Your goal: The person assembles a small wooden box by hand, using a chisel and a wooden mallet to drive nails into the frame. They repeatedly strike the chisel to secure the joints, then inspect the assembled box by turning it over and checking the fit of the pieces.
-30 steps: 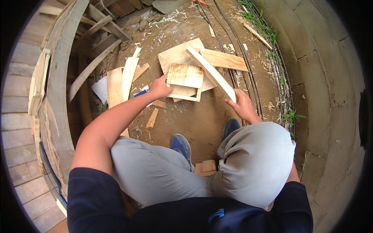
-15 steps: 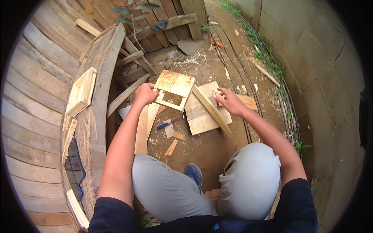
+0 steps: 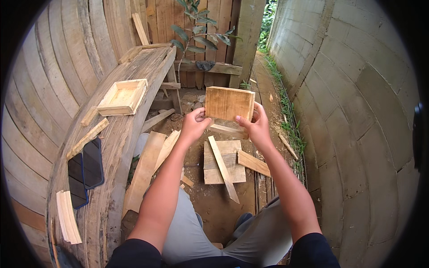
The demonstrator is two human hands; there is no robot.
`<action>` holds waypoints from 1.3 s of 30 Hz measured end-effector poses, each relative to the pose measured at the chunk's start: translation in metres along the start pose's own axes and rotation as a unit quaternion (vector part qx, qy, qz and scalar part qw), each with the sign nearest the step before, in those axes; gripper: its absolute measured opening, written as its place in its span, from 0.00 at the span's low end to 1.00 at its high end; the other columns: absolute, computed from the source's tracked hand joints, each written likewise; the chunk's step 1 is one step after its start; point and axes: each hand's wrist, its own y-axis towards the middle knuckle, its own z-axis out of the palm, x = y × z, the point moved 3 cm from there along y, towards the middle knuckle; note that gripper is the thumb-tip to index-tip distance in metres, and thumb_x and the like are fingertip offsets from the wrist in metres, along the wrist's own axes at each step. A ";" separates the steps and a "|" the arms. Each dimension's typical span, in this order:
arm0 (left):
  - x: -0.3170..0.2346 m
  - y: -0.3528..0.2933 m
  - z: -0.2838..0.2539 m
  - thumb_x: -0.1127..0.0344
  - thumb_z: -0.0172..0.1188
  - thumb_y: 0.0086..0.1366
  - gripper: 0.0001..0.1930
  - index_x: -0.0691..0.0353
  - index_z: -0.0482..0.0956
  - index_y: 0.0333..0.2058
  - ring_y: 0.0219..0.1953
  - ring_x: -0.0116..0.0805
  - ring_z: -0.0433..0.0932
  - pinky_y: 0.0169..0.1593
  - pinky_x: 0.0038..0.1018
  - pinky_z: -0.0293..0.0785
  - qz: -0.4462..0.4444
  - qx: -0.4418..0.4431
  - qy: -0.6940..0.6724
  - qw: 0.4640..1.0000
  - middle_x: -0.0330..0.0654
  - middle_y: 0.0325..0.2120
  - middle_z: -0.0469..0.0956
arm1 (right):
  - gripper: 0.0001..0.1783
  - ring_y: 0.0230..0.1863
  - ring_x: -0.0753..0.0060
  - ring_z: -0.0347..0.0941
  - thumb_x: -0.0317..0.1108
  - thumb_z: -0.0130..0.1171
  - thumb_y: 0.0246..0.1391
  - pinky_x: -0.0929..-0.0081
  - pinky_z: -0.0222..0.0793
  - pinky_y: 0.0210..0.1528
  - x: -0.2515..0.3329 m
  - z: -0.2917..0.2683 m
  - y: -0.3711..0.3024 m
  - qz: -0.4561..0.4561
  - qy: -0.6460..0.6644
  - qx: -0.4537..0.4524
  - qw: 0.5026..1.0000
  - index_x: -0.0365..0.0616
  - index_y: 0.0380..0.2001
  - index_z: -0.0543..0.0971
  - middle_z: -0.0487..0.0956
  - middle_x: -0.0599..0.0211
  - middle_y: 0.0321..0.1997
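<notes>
Up in front of me is a small wooden frame with a flat board (image 3: 230,103) across its upper part. A pale strip (image 3: 227,130) shows beneath it, seemingly the frame's lower rail. My left hand (image 3: 195,126) pinches the left edge, fingers and thumb closed on it. On the opposite edge my right hand (image 3: 258,127) grips, thumb on the front face and fingers behind. Below, on the ground, lies a square wooden panel (image 3: 221,172) with a narrow batten (image 3: 222,167) slanting across it. A short board (image 3: 253,162) touches the panel's right side.
At left, a rough plank bench (image 3: 111,178) carries a shallow wooden box (image 3: 123,97), two dark phones (image 3: 93,164) and wood offcuts (image 3: 68,216). Longer boards (image 3: 145,169) lean beside it. A leafy plant (image 3: 196,38) stands ahead; a block wall (image 3: 353,134) runs along the right.
My right hand was off the frame and has come to grip its right edge. The frame has been raised and turned more upright. My view has tilted up.
</notes>
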 end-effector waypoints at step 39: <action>-0.036 -0.013 -0.031 0.85 0.68 0.45 0.25 0.58 0.79 0.44 0.54 0.43 0.81 0.58 0.35 0.77 0.348 -0.169 0.030 0.922 0.43 0.48 0.82 | 0.42 0.65 0.58 0.72 0.11 0.57 0.48 0.62 0.73 0.60 0.002 -0.010 0.019 -0.216 -0.266 0.004 0.940 0.53 0.67 0.66 0.75 0.54 0.63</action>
